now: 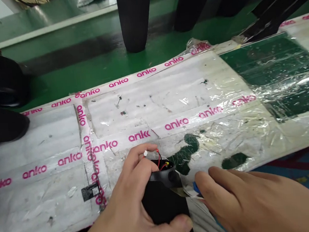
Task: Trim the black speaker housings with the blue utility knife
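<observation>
My left hand (134, 197) is wrapped around a black hollow housing (165, 205), with the thumb along its near side and the fingers around its top end. Out of the open upper end come thin red and black wires (162, 165), and a small white connector (145, 154) shows by my index finger. My right hand (240, 198) is closed on a tool with a blue part (195, 187) and a thin metal tip, which lies close against the housing's right edge. The fingers hide most of this tool, so its exact kind is unclear.
A white work surface (149, 113), taped with pink "anko" lettering, spans the view. Several long black parts (135, 20) stand along the green surface (96, 70) behind. Dark rounded black pieces (0, 80) lie at the left. A small black label (89, 192) is on the sheet.
</observation>
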A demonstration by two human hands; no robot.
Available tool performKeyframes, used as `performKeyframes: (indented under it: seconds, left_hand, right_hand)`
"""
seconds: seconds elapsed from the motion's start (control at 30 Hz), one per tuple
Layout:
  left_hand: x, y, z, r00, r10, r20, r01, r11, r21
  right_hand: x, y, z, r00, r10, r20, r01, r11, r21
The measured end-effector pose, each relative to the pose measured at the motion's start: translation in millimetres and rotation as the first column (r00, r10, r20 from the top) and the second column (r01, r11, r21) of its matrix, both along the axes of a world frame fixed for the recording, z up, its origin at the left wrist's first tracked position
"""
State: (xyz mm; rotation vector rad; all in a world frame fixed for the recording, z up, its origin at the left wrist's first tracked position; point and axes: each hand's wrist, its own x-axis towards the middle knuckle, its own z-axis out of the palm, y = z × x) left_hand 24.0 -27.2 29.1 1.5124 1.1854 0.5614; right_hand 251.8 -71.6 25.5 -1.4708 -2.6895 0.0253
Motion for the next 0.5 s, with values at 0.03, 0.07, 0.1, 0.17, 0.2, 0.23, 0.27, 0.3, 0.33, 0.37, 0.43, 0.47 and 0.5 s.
performKeyframes:
  seconds: [0.03,0.07,0.1,0.17,0.2,0.23,0.27,0.3,0.33,0.37,0.43,0.47,0.5]
  left_hand:
    - [2.5,1.6,2.2,1.000,-0.015,-0.020,0.016,1.000,0.020]
    - [5.0,3.5,4.8,0.998,-0.029,-0.047,0.031,0.998,0.050]
    - [7.4,5.3,7.3,0.996,-0.046,-0.077,0.052,0.995,0.083]
    - [11.2,7.7,11.9,0.987,-0.090,-0.133,0.109,0.984,0.144]
    - [12.4,8.1,13.6,0.981,-0.113,-0.155,0.139,0.977,0.165]
    - [12.9,7.9,14.7,0.977,-0.125,-0.174,0.156,0.972,0.177]
    - [12.6,7.4,15.2,0.973,-0.135,-0.186,0.170,0.968,0.186]
    - [11.7,6.8,15.1,0.971,-0.142,-0.191,0.178,0.965,0.191]
    - [9.9,6.3,14.3,0.971,-0.145,-0.188,0.181,0.965,0.190]
    - [7.5,6.2,13.0,0.974,-0.146,-0.176,0.178,0.967,0.183]
    - [1.2,6.7,9.5,0.979,-0.153,-0.135,0.173,0.974,0.147]
    - [-2.2,7.2,7.7,0.982,-0.156,-0.111,0.169,0.978,0.123]
    - [-5.6,7.6,6.2,0.984,-0.153,-0.090,0.162,0.982,0.100]
  right_hand:
    - [-0.3,1.0,2.2,1.000,0.017,0.012,-0.017,1.000,0.000]
    - [-1.1,2.6,6.0,0.999,0.030,0.027,-0.030,1.000,0.000]
    - [-2.2,4.9,11.2,0.998,0.043,0.041,-0.043,0.999,0.006]
    - [-4.2,10.8,23.7,0.997,0.053,0.049,-0.054,0.998,0.022]
    - [-4.5,14.2,29.8,0.998,0.049,0.031,-0.050,0.998,0.029]
    - [-3.9,17.3,35.1,0.998,0.055,0.007,-0.055,0.998,0.020]
    - [-2.3,19.8,39.3,0.998,0.065,-0.013,-0.065,0.998,-0.004]
    - [0.0,21.4,42.3,0.997,0.074,-0.032,-0.075,0.997,-0.027]
    - [2.8,21.9,43.9,0.996,0.077,-0.042,-0.079,0.996,-0.052]
    - [5.8,21.2,44.1,0.996,0.080,-0.040,-0.083,0.994,-0.066]
    - [11.0,16.9,40.9,0.996,0.075,-0.039,-0.077,0.996,-0.045]
    - [12.6,13.9,37.8,0.997,0.067,-0.046,-0.068,0.998,-0.019]
    - [13.4,10.7,34.0,0.997,0.059,-0.058,-0.059,0.998,0.006]
